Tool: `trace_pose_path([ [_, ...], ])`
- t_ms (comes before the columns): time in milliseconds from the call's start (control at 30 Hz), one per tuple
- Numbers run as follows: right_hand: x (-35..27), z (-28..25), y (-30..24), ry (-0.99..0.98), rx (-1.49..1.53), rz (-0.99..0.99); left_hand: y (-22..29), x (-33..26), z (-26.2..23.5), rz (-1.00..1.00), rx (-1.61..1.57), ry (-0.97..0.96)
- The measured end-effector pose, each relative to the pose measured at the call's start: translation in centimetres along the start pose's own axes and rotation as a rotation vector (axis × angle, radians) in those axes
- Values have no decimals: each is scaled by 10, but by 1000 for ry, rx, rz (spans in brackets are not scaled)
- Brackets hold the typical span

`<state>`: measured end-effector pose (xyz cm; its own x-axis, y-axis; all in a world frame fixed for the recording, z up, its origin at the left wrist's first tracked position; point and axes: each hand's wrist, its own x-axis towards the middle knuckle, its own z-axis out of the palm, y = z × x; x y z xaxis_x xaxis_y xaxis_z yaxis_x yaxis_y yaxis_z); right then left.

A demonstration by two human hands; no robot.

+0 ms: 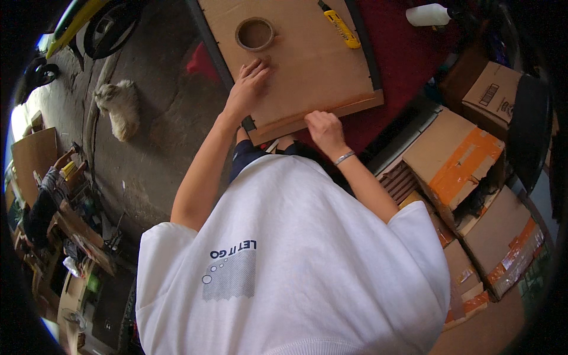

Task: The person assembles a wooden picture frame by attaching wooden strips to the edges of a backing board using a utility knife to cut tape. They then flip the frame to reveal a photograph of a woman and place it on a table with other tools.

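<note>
A brown board (302,71) — likely stiff — is best held by edges; left hand (247,89) unclenched, right hand (327,131) curled, hold unclear.

Dim light prevails, with leftward glare, perhaps daylight.

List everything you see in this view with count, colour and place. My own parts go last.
Panel: one, brown with dark side edges, upper centre
Tape roll: one, brown, on panel
Utility knife: one, yellow, on panel's right
Bottle: one, white, upper right
Dog: one, off-white, on grey floor, left
Cardboard boxes: several, brown with orange tape, right
Clutter: uncountable, mixed, lower left
Shirt: one, white, lower centre
Bracelet: one, silvery, right wrist
Left hand: one, over panel
Right hand: one, panel's near edge
</note>
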<state>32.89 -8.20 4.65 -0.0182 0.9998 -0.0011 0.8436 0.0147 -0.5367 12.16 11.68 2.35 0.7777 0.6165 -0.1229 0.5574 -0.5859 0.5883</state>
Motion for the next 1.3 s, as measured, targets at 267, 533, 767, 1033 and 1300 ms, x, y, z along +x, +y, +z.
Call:
trace_pose_path([
  [267, 8, 81, -98, -122, 62, 20, -1, 1, 1, 8, 30, -10],
  [533, 0, 26, -53, -231, -186, 25, -2, 2, -2, 67, 29, 38],
  [767, -28, -74, 97, -140, -382, 112, 0, 5, -6, 64, 80, -20],
  [1033, -21, -116, 118, -78, -339, 136, 51, -5, -3, 11, 93, -36],
  [1300, -17, -93, 111, 244, -87, 200, 102, 4, 58, 75, -28, -28],
])
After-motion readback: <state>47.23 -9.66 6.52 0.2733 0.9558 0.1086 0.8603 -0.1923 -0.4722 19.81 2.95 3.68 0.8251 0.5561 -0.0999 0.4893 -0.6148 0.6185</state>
